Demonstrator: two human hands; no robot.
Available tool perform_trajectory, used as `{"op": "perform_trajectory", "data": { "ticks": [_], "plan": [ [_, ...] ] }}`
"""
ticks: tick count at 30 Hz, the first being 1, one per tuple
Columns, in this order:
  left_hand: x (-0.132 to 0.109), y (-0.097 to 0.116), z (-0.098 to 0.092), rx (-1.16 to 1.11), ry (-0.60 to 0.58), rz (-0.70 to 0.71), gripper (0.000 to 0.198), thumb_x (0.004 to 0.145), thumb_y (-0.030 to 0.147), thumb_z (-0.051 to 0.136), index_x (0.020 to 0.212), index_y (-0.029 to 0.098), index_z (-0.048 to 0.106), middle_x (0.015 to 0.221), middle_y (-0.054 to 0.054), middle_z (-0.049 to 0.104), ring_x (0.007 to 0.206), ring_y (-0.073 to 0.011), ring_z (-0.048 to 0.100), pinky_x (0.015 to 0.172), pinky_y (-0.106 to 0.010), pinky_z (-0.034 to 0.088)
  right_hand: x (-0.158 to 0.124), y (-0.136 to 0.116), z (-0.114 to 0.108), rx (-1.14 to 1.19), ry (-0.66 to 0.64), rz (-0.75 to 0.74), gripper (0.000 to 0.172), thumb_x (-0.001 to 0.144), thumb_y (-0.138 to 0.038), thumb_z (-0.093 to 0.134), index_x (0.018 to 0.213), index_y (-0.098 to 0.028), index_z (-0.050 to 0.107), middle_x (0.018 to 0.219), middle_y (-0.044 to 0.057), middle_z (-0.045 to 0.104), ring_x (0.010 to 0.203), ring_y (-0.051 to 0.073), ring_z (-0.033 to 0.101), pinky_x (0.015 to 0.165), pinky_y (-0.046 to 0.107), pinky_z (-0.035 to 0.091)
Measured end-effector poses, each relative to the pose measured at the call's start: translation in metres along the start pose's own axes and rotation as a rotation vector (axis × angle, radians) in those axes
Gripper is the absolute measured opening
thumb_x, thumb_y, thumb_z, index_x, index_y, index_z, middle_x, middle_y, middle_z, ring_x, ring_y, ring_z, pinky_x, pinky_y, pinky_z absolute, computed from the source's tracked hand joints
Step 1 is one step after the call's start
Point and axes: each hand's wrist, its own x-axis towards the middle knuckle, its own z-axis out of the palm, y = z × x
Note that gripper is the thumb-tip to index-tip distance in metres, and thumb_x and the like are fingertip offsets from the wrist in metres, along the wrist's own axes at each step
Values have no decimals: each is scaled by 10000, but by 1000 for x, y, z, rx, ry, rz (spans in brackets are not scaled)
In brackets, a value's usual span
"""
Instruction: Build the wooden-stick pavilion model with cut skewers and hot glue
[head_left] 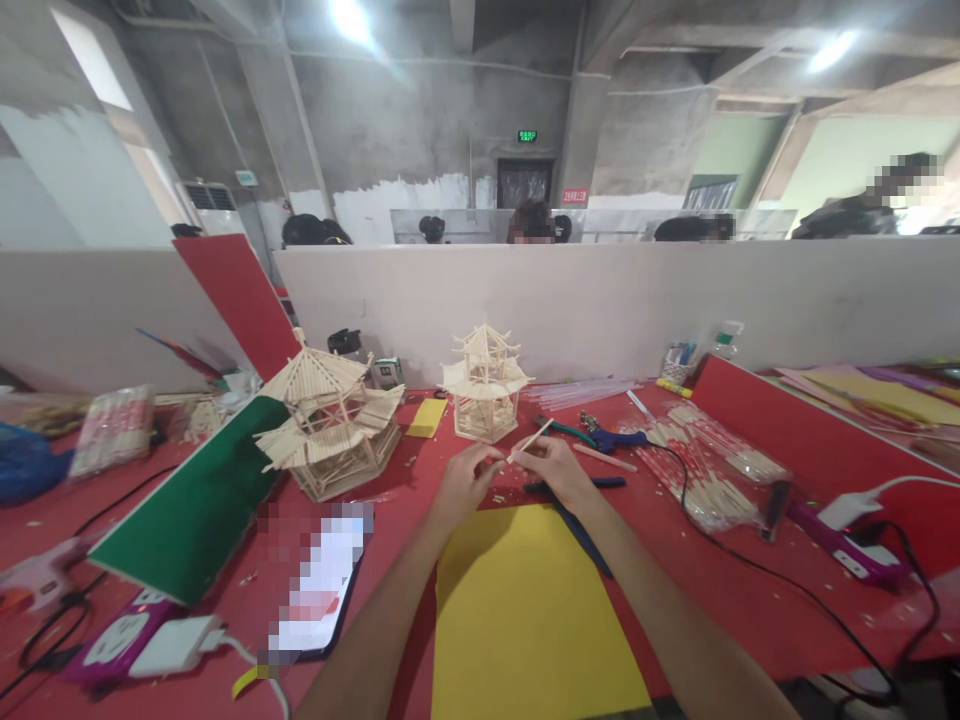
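My right hand (556,470) pinches a thin wooden stick (538,434), which slants up to the right. Close by on the left, my left hand (471,478) has its fingertips pressed together near the stick's lower end; whatever lies between them is too small to make out. Beyond both hands stands a small tiered pavilion model (486,390) made of wooden sticks. A larger stick pavilion (330,420) is at the left. Under my wrists lies a yellow sheet (525,610). Dark-handled pliers (589,540) rest partly beneath my right forearm.
A phone (322,580) and a green board (195,510) lie to the left. On the right are bagged wooden sticks (705,470), a glue gun (619,438) with its black cable, and a purple power strip (855,550). A white partition (600,310) closes off the back.
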Motion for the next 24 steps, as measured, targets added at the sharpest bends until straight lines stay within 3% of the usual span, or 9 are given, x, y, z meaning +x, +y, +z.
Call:
{"op": "perform_trajectory", "data": {
  "ticks": [8,24],
  "plan": [
    [2,-1,3,-153,-104,-125,351,909,436,503,833,145,684,730,-27,672,637,-139,564,591,-230,417,-1,-2,0,-152,-11,-87,210,705,-343,750,822,-170,729,684,17,674,617,154,577,586,266,449],
    [2,-1,6,-317,-107,-195,330,871,433,552,774,135,653,666,-3,603,625,-121,524,603,-220,396,-2,-3,2,-73,-17,-39,234,682,-333,765,824,-156,710,702,7,670,634,141,571,611,255,442]
  ]
}}
